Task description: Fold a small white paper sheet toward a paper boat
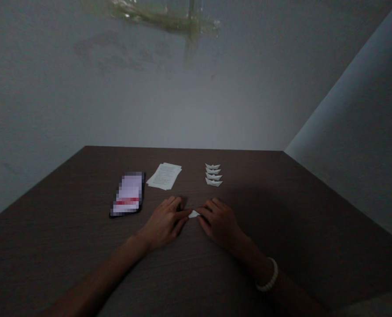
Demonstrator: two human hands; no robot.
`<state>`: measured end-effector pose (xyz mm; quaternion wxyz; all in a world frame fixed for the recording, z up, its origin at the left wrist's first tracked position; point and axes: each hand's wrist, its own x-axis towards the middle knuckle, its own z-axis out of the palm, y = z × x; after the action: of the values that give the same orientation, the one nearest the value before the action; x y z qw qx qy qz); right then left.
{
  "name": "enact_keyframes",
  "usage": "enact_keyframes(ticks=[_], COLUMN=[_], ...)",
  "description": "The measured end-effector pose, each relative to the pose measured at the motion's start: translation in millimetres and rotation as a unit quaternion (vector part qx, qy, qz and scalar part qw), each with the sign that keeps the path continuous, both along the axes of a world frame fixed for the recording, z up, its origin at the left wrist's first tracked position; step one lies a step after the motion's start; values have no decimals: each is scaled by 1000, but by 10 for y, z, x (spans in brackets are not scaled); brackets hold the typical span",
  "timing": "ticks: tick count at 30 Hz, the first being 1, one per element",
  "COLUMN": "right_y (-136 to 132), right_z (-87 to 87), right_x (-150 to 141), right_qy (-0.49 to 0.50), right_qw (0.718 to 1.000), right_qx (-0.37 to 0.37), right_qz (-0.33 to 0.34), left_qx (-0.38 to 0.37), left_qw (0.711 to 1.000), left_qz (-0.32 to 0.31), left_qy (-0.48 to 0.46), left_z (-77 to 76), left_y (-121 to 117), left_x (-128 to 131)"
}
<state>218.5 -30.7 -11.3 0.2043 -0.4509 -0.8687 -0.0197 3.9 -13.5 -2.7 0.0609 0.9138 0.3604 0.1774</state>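
Observation:
A small folded piece of white paper (193, 214) lies at the middle of the dark wooden table, between my two hands. My left hand (167, 220) has its fingertips closed on the paper's left end. From the other side, my right hand (220, 222) pinches the right end, with thumb and forefinger close to the tabletop. Only the paper's middle shows; its ends are hidden under my fingers. Beyond my right hand, several small white paper boats (213, 182) stand in a neat column, one behind another.
A stack of printed paper sheets (165, 176) lies beyond my left hand. Left of it rests a phone (128, 193) with a lit, blurred screen. The table (67, 246) meets a stained wall (196, 101) at the back and a pale slanted surface on the right.

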Motion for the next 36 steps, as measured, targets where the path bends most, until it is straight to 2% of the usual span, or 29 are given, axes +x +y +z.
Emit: enact_keyframes(ticks=[4, 14, 21, 27, 36], right_y=[6, -11, -17, -7, -17], right_z=[8, 7, 10, -6, 48], right_x=[-12, -47, -41, -45, -81], right_qy=[3, -1, -1, -8, -38], right_qw=[999, 1000, 1000, 1000, 999], right_qx=[-13, -4, -7, -3, -3], right_qz=[33, 1, 7, -6, -5], left_qx=[10, 50, 60, 42, 17], left_qw=[1000, 992, 989, 992, 995], left_qz=[-5, -56, -67, -54, -33], left_qy=[-8, 97, 120, 102, 94], left_z=[-6, 69, 79, 86, 127], left_y=[5, -46, -46, -71, -217], left_x=[-1, -46, 6, -10, -197])
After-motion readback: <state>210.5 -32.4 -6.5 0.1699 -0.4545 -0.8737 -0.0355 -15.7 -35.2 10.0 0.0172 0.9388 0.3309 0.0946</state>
